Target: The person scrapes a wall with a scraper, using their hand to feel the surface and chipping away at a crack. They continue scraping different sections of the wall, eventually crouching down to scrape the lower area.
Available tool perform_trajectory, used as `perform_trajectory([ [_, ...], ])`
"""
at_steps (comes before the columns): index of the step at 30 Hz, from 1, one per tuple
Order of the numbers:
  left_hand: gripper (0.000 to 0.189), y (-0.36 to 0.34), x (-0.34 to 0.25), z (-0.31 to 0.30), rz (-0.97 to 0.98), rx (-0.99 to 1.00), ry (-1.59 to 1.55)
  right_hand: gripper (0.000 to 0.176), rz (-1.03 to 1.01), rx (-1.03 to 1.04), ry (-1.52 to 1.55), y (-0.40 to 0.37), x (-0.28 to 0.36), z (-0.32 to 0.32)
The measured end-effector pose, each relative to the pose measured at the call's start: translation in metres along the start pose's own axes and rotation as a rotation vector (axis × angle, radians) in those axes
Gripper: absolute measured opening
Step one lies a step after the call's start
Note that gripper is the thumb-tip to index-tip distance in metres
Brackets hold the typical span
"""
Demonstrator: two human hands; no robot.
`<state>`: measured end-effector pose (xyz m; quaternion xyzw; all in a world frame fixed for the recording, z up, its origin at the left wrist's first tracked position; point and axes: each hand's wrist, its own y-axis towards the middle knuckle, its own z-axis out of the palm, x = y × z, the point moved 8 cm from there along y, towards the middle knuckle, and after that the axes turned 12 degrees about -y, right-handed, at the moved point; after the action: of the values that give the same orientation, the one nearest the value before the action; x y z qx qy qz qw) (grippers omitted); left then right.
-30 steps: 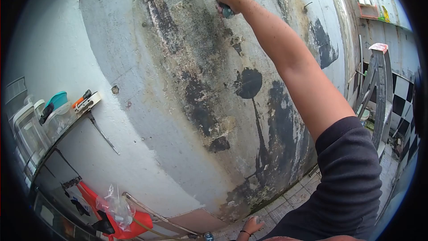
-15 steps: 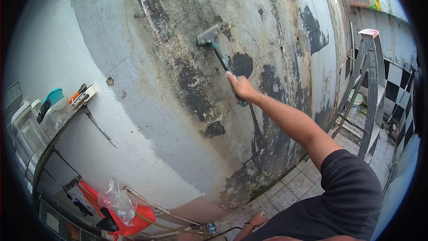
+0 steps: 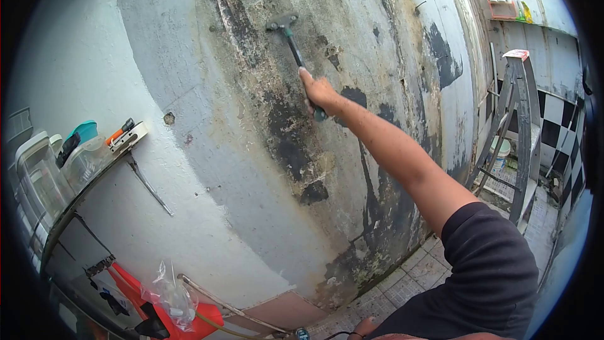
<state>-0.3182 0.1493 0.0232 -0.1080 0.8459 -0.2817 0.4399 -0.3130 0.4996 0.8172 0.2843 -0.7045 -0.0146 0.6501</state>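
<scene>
The right hand (image 3: 318, 96) is clenched round the handle of the scraper (image 3: 293, 50), just left of the black patch (image 3: 357, 96). The tool runs up and left from there, blade against the wall (image 3: 189, 151). The left hand (image 3: 365, 327), far below the patch, barely shows, so I cannot tell its grip.

Illumination is soft, diffuse daylight, brightest on the pale painted part of the wall (image 3: 82, 69) at left and casting only faint shadows; fisheye distortion bows the wall and the stepladder (image 3: 525, 132) toward a black circular vignette, with sharp focus centrally and slight softening at the rim.
</scene>
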Motion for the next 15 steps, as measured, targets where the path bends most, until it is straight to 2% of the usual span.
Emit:
perform_trajectory([
  [6,0.082,-0.006,-0.009,-0.037,-0.018,-0.026,0.001,0.057,-0.085,0.03,0.012,0.047,0.12,-0.037],
  [15,0.081,-0.002,-0.006,-0.098,-0.089,-0.166,-0.058,0.055,-0.288,-0.075,0.025,0.115,0.238,-0.078],
])
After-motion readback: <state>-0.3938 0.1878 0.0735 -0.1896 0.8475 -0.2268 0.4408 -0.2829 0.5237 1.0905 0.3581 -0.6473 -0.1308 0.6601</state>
